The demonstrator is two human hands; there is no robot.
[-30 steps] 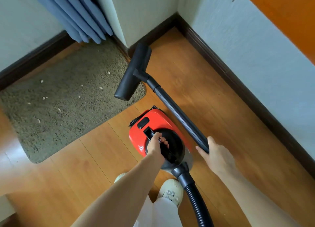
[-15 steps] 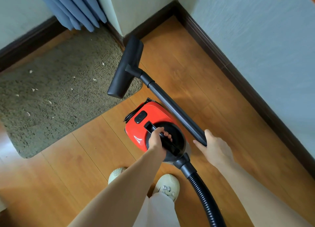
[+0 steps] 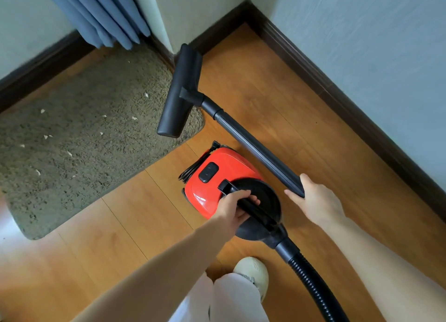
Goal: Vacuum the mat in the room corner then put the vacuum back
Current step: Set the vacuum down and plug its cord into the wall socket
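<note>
Head view: mat [image 3: 79, 147] is seen on the wooden floor [image 3: 277, 114] in the room corner, along the dark skirting board [image 3: 38, 70] and below the blue curtain [image 3: 101, 15]. Pale scraps are scattered over the pile, so it is judged that suction work is not yet done.

Floor nozzle [image 3: 179, 92] is laid over the mat's right edge, near the wall corner. Black wand [image 3: 253, 150] runs back from it, just beside the red canister [image 3: 224, 176], which is set on bare floor off the mat's near-right corner.

Grip state: left hand [image 3: 235, 209] is curled round the black carry handle [image 3: 248, 207] on the canister top. Right hand [image 3: 316, 199] is wrapped round the wand's near end. Both are closed on their parts. Ribbed hose [image 3: 311, 280] trails from the canister rear past a pale shoe [image 3: 253, 271].

Step in hand, as judged: canister being placed, nozzle being lined up. To be done well:
- canister parked off the mat, hose kept slack and clear of the feet
- power button [image 3: 208, 172] pressed before any stroke
- nozzle kept flat, drawn in overlapping passes from the right edge to the far left
- mat edge not to be lifted or rucked by suction

Relative to the grip: mat lies ahead and to the left of both hands, well apart from the right, reached only through wand and nozzle.
</note>
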